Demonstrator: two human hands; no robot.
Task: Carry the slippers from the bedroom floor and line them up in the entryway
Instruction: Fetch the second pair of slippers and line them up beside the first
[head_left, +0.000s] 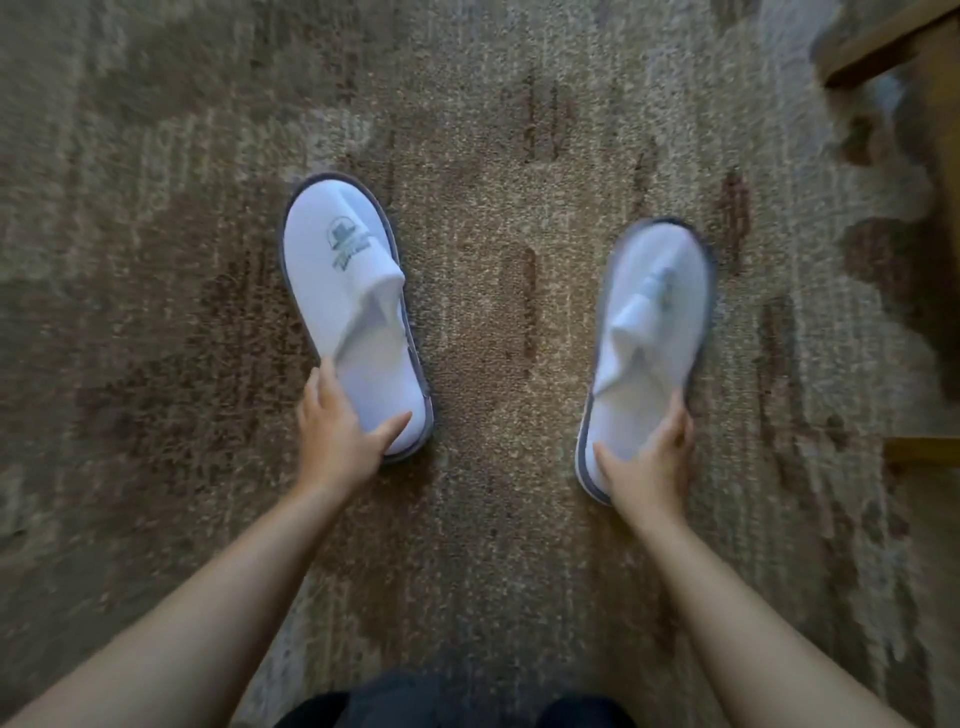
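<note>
Two white slippers with grey soles and a grey logo are in view over the brown patterned carpet. My left hand (337, 431) grips the heel end of the left slipper (348, 291), thumb across the insole. My right hand (649, 457) holds the heel end of the right slipper (654, 312), which is blurred and tilted, its toe pointing away. Both slippers have their toes pointing away from me, about a slipper's length apart.
Mottled brown and beige carpet (478, 156) fills the view. Wooden furniture pieces (883, 41) show at the upper right corner, and another wooden edge (924, 452) sits at the right. My dark trousers (457, 701) are at the bottom.
</note>
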